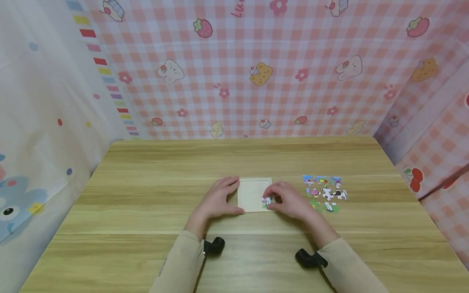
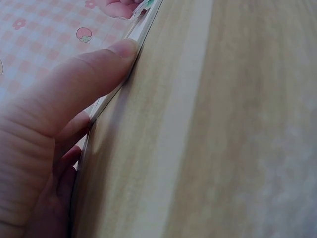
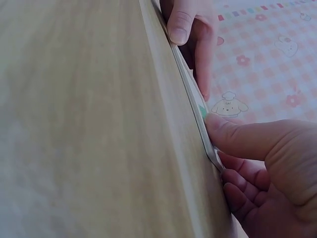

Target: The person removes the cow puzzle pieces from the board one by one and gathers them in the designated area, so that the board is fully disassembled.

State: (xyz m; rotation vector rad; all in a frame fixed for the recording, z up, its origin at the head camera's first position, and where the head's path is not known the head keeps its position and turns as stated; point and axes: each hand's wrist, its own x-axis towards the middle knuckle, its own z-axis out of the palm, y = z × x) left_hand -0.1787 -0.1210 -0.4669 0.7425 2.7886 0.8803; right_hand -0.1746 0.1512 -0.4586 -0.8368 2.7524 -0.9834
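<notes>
A pale, shallow puzzle tray (image 1: pixel 250 194) with a raised rim lies flat on the table. My left hand (image 1: pixel 220 198) holds its left side, fingers at the far corner and thumb at the near corner; the left wrist view has this thumb (image 2: pixel 99 72) against the tray's edge. With my right hand (image 1: pixel 292 201) I pinch a printed jigsaw piece (image 1: pixel 266 201) at the near right corner of the tray. In the right wrist view only a green bit of that piece (image 3: pixel 202 111) shows beside the thumb; the fingers hide the rest.
Several loose jigsaw pieces (image 1: pixel 327 194) lie in rough rows to the right of the tray, beyond my right hand. The wooden table (image 1: pixel 146 228) reaches back to a pink checked cloth (image 1: pixel 227 101). Black wrist cameras (image 1: pixel 214 246) sit on both sleeves.
</notes>
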